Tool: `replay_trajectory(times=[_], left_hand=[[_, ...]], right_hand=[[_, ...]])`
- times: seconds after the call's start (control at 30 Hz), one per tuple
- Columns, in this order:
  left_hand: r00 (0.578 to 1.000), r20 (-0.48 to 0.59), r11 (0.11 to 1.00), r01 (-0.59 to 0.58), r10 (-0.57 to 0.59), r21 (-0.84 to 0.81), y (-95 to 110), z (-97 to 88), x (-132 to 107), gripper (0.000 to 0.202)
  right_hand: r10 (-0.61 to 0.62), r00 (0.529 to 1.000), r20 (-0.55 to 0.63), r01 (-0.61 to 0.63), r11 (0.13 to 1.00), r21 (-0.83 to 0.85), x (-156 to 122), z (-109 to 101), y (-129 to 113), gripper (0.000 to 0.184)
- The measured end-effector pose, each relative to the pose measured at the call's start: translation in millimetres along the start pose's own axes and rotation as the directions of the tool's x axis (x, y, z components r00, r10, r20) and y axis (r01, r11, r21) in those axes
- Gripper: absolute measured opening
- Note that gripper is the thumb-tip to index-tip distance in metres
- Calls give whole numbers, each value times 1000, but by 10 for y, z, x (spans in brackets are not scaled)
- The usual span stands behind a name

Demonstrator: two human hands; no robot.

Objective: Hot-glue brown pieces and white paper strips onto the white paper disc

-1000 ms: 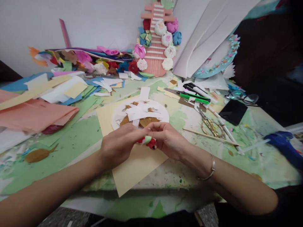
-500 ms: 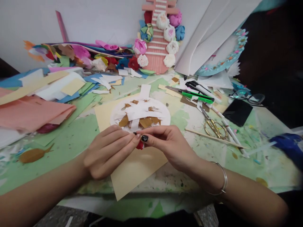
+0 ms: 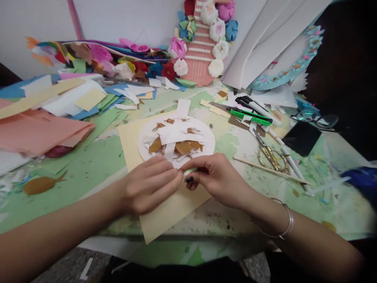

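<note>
R hand (image 3: 219, 177) is pinching a sm. pale-green piece (image 3: 192, 171) over cream sheet (image 3: 165, 220); L hand (image 3: 151, 182) is keeping fingers curled alongside, can't tell its hold. Piece is prob. feeling light, soft, crushable; edges suiting gentle fingertips.

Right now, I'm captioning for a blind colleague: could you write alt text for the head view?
A person's right hand pinches a small, mostly hidden piece and meets the left hand above a cream sheet. Beyond lies a white oval with brown scraps; to the right, gold-handled scissors.
</note>
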State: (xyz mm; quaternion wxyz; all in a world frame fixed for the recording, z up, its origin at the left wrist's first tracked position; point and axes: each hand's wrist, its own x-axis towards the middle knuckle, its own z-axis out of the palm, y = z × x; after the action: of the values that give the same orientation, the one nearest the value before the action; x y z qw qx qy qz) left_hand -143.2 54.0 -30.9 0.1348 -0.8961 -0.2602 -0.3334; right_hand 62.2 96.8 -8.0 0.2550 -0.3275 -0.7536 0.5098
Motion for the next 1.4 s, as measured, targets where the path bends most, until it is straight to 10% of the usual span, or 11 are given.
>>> replay_trajectory(times=[0.27, 0.5, 0.8, 1.03, 1.4], left_hand=[[976, 13, 975, 216, -217, 56, -322, 183, 82, 24], [949, -68, 951, 309, -309, -10, -357, 296, 126, 10], [903, -66, 902, 418, -426, -106, -377, 274, 122, 12], [885, -77, 886, 451, -460, -111, -370, 266, 139, 11], [882, -66, 883, 460, -466, -89, -373, 279, 120, 10]], right_hand=[[-112, 904, -413, 114, 993, -20, 94, -234, -45, 22], [-70, 855, -513, 83, 997, 3, 157, -260, -25, 10], [-160, 900, -404, 107, 983, -150, 204, -280, 43, 23], [94, 986, -137, -89, 995, 43, 190, -556, 29, 10], [260, 964, 61, -266, 957, 118, 216, -503, 116, 9]])
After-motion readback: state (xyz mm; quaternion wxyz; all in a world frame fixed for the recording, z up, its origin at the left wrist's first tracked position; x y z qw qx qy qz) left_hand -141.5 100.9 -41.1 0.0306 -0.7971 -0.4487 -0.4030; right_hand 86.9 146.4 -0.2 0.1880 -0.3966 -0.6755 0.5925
